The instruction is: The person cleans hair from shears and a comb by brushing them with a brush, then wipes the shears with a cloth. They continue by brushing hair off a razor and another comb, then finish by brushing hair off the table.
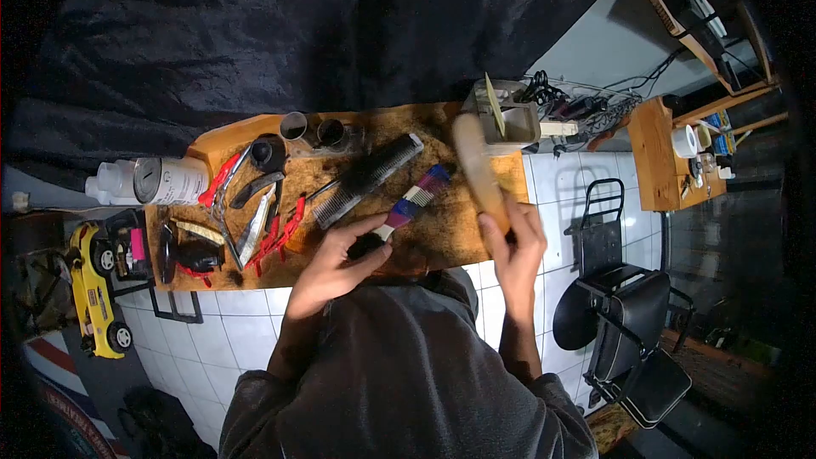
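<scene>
My left hand (344, 268) pinches the pale lower end of a multicoloured comb (414, 197), whose blue end points up and right. My right hand (517, 246) is closed round the lower end of a long tan object (478, 157), blurred by motion, perhaps a brush. It is upright over the right part of the wooden table (510, 183). A large dark comb (370, 178) lies on the table beyond the multicoloured comb. Dark hair clippings are scattered over the wood.
Red-handled tools (285, 234), a white can (170, 180) and bottles stand at the left. Two cups (293, 126) are at the back edge, and a grey container (514, 119) at the back right. Black chairs (633, 314) stand right; a yellow toy car (93, 293) is left.
</scene>
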`<state>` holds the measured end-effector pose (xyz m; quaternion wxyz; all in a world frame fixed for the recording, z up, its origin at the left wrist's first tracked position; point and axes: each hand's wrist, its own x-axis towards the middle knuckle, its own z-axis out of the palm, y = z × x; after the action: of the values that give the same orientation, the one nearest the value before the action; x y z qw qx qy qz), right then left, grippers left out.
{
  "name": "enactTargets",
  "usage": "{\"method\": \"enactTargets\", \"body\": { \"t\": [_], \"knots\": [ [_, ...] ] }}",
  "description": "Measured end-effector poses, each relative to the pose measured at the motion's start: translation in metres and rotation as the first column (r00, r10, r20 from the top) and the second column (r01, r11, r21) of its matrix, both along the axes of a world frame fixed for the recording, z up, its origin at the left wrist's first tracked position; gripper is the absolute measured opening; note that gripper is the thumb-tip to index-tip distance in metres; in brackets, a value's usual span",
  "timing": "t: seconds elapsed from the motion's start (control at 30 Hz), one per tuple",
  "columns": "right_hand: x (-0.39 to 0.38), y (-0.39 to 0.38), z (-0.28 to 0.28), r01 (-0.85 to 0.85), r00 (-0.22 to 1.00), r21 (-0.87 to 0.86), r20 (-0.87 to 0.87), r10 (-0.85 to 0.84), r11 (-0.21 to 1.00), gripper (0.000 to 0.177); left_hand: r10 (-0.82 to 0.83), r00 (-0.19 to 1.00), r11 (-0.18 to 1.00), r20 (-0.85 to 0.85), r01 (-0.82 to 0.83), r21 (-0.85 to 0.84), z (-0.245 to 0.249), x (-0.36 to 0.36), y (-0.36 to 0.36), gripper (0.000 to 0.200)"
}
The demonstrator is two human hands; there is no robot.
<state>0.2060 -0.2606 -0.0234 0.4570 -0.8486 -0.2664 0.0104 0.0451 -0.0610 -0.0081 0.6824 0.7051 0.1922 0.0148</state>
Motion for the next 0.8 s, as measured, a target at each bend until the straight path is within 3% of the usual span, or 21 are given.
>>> {"method": "enactTargets", "body": {
  "t": [0.03, 0.13, 0.23, 0.3, 0.37, 0.57, 0.63, 0.7, 0.73, 0.8],
  "knots": [
    [0.003, 0.001, 0.011, 0.076, 0.997, -0.027, 0.013, -0.076, 0.997, 0.040, -0.021, 1.000, 0.999, 0.001, 0.021, -0.035, -0.001, 0.000, 0.001, 0.039],
    [0.003, -0.007, 0.010, -0.025, 0.999, 0.061, -0.038, 0.028, 0.998, 0.038, 0.025, 0.999, 0.998, 0.047, -0.023, -0.050, 0.007, 0.007, -0.002, 0.035],
    [-0.013, -0.007, -0.008, -0.134, 0.890, 0.242, -0.396, 0.224, 0.961, 0.032, 0.132, 0.988, 0.947, -0.084, -0.151, -0.284, 0.008, 0.011, -0.006, 0.028],
    [-0.022, -0.003, -0.003, -0.181, 0.721, 0.256, -0.622, 0.305, 0.950, 0.023, 0.126, 0.989, 0.952, -0.082, -0.144, -0.269, 0.005, 0.013, -0.007, 0.027],
    [-0.023, -0.001, -0.006, -0.214, 0.630, 0.263, -0.698, 0.339, 0.941, 0.022, 0.137, 0.986, 0.954, -0.091, -0.156, -0.255, 0.007, 0.012, -0.008, 0.026],
    [-0.025, 0.005, -0.012, -0.100, 0.697, 0.242, -0.675, 0.242, 0.965, 0.022, 0.186, 0.976, 0.929, -0.113, -0.212, -0.304, 0.007, 0.010, -0.008, 0.026],
    [-0.026, 0.000, -0.012, -0.084, 0.611, 0.281, -0.743, 0.272, 0.956, 0.020, 0.201, 0.972, 0.928, -0.120, -0.229, -0.296, 0.008, 0.010, -0.008, 0.026],
    [-0.027, -0.002, -0.012, -0.183, 0.664, 0.317, -0.658, 0.354, 0.931, 0.024, 0.181, 0.978, 0.952, -0.108, -0.202, -0.232, 0.007, 0.009, -0.008, 0.029],
    [-0.028, -0.001, -0.013, -0.292, 0.739, 0.314, -0.525, 0.421, 0.903, 0.029, 0.169, 0.980, 0.962, -0.102, -0.186, -0.200, 0.006, 0.009, -0.009, 0.031],
    [-0.023, 0.002, 0.003, -0.505, 0.770, 0.207, -0.332, 0.545, 0.838, 0.050, 0.100, 0.991, 0.986, -0.089, -0.111, -0.127, 0.003, 0.005, -0.005, 0.032]
  ]
}}
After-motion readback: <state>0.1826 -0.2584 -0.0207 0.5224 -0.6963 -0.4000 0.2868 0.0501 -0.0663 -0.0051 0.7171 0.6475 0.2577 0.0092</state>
